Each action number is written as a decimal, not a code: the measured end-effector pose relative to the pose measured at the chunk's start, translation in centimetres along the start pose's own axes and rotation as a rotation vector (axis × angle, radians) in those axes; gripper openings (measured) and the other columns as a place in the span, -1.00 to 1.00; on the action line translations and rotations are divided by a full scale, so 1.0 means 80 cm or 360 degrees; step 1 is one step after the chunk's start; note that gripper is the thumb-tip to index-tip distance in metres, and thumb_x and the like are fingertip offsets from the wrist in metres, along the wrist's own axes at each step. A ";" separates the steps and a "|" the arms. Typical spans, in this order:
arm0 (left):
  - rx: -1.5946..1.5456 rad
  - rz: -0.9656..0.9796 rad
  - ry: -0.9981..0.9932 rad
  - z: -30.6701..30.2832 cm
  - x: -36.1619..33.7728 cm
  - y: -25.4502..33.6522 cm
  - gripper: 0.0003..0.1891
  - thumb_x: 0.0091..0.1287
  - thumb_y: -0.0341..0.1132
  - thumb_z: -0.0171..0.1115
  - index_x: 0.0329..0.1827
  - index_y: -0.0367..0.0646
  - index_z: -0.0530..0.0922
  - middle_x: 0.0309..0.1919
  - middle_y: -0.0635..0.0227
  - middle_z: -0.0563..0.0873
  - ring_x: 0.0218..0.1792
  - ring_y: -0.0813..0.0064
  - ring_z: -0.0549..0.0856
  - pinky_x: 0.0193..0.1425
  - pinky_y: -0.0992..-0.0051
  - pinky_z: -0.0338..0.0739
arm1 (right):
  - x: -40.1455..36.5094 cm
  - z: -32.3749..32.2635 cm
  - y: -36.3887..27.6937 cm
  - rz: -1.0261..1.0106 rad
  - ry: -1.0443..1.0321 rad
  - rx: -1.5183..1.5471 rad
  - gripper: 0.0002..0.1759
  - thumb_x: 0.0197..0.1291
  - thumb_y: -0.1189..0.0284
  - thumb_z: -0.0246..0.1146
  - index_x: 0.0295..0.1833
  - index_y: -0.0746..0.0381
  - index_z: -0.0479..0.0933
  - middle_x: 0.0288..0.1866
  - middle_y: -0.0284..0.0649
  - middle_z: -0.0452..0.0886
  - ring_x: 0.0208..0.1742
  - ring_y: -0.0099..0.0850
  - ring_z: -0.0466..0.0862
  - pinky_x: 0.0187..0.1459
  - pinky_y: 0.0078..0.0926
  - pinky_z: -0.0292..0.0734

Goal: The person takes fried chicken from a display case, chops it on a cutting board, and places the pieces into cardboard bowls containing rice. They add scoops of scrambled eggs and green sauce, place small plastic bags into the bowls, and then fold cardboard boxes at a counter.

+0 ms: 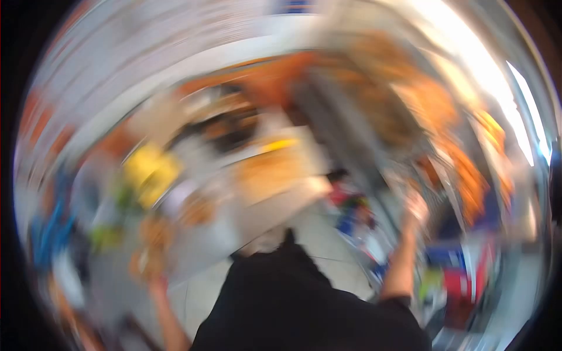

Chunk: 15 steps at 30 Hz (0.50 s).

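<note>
Motion smears the whole view. At the lower left my left hand (157, 283) is beside a round tan item (148, 261); its fingers are too blurred to make out. My right hand (415, 207) reaches out on the right, close to a dark rack or tray edge (439, 205) by orange-brown food (465, 181). Whether it holds anything is hidden by the blur. Between the arms, a light counter (211, 234) bears a tan board-like rectangle (269, 174) and another round tan item (198, 209).
A yellow object (151, 172) lies at the left of the counter, and a dark round pan-like thing (231, 126) stands at its back. Colourful packages (360, 222) are low on the right. Part of another person's arm (76, 319) shows at the lower left.
</note>
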<state>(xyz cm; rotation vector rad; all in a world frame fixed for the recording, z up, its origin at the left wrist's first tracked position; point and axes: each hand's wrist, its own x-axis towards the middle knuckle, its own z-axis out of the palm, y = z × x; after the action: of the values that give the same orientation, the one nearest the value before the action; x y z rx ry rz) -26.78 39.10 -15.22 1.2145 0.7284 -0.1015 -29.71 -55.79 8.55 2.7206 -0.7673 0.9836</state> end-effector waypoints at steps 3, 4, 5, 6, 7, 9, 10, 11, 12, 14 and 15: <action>0.0553 -0.0049 0.0057 0.122 0.034 0.040 -0.62 0.56 -0.14 0.13 0.24 -0.24 0.57 0.09 0.13 0.76 0.09 0.24 0.74 0.13 0.15 0.68 | 0.103 -0.101 0.020 0.0277 0.0519 -0.0270 -0.78 0.34 0.31 0.27 0.05 0.00 0.71 -0.17 -0.18 0.79 -0.07 -0.18 0.75 0.02 -0.17 0.56; 0.0698 -0.0040 0.0066 0.155 0.030 0.050 -0.62 0.56 -0.15 0.13 0.25 -0.23 0.56 0.09 0.13 0.75 0.08 0.24 0.75 0.12 0.15 0.68 | 0.123 -0.123 0.049 0.0449 0.0435 -0.0318 -0.78 0.35 0.28 0.26 0.04 0.00 0.71 -0.19 -0.15 0.79 -0.07 -0.16 0.75 0.03 -0.15 0.57; 0.0791 -0.0037 0.0076 0.182 0.026 0.050 -0.63 0.55 -0.16 0.13 0.26 -0.22 0.56 0.10 0.13 0.75 0.07 0.24 0.75 0.11 0.16 0.68 | 0.152 -0.130 0.050 0.0592 0.0330 -0.0293 -0.78 0.37 0.24 0.26 0.03 0.01 0.71 -0.21 -0.12 0.78 -0.07 -0.15 0.74 0.04 -0.13 0.57; 0.0861 -0.0034 0.0056 0.215 0.017 0.046 -0.63 0.55 -0.17 0.13 0.27 -0.21 0.55 0.10 0.12 0.74 0.07 0.24 0.75 0.09 0.17 0.68 | 0.174 -0.136 0.072 0.0629 0.0279 -0.0116 -0.77 0.40 0.24 0.24 0.04 0.03 0.70 -0.17 -0.13 0.78 -0.12 -0.12 0.72 0.04 -0.16 0.57; 0.0918 -0.0041 0.0036 0.238 0.007 0.044 -0.63 0.55 -0.18 0.13 0.28 -0.20 0.54 0.10 0.12 0.74 0.06 0.24 0.75 0.08 0.17 0.69 | 0.190 -0.134 0.100 0.0642 0.0230 0.0086 -0.77 0.43 0.24 0.23 0.05 0.05 0.69 -0.13 -0.15 0.79 -0.17 -0.09 0.70 0.03 -0.19 0.58; 0.1025 -0.0049 -0.0020 0.279 -0.008 0.033 -0.63 0.54 -0.20 0.13 0.29 -0.18 0.53 0.11 0.12 0.73 0.04 0.24 0.75 0.06 0.18 0.69 | 0.229 -0.119 0.130 0.0486 0.0100 0.0213 -0.74 0.46 0.21 0.19 0.09 0.02 0.69 -0.09 -0.10 0.78 -0.09 -0.02 0.71 0.03 -0.16 0.60; 0.1068 -0.0060 -0.0051 0.298 -0.016 0.028 -0.63 0.54 -0.21 0.12 0.30 -0.17 0.52 0.11 0.11 0.73 0.04 0.24 0.75 0.05 0.19 0.69 | 0.254 -0.107 0.140 0.0452 -0.0074 0.0184 -0.74 0.45 0.22 0.19 0.10 0.00 0.70 -0.10 -0.09 0.78 -0.07 -0.01 0.71 0.04 -0.15 0.60; 0.1113 -0.0073 -0.0093 0.316 -0.023 0.021 -0.63 0.54 -0.22 0.12 0.31 -0.16 0.51 0.11 0.11 0.73 0.03 0.23 0.75 0.04 0.20 0.70 | 0.280 -0.096 0.150 0.0409 -0.0255 0.0150 -0.74 0.43 0.23 0.19 0.10 -0.03 0.70 -0.10 -0.07 0.78 -0.05 -0.01 0.72 0.04 -0.15 0.60; 0.1151 -0.0080 -0.0127 0.331 -0.029 0.013 -0.63 0.54 -0.23 0.12 0.32 -0.15 0.51 0.11 0.11 0.72 0.02 0.23 0.76 0.03 0.20 0.70 | 0.300 -0.089 0.154 0.0360 -0.0327 0.0270 -0.72 0.43 0.21 0.15 0.08 -0.01 0.70 -0.05 -0.05 0.77 0.00 0.01 0.72 0.05 -0.14 0.61; 0.1205 -0.0095 -0.0192 0.358 -0.044 0.002 -0.63 0.53 -0.25 0.12 0.34 -0.13 0.49 0.12 0.10 0.72 0.01 0.23 0.76 0.00 0.21 0.70 | 0.352 -0.077 0.150 0.0199 -0.0595 0.0247 -0.69 0.35 0.20 0.15 0.07 0.02 0.70 -0.05 0.00 0.76 0.01 0.04 0.72 0.04 -0.12 0.63; 0.1222 -0.0097 -0.0217 0.366 -0.051 -0.003 -0.62 0.53 -0.26 0.12 0.35 -0.12 0.49 0.12 0.10 0.71 0.00 0.23 0.76 -0.01 0.22 0.70 | 0.370 -0.085 0.145 0.0235 -0.1036 0.0233 -0.67 0.35 0.19 0.15 0.04 0.06 0.72 -0.10 -0.02 0.78 -0.03 0.00 0.74 0.02 -0.12 0.63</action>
<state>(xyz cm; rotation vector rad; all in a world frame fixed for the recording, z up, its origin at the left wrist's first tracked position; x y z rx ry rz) -16.70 12.12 -8.63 1.8904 0.6197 -0.5476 -20.06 -76.00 32.11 3.1768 -1.0302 0.1449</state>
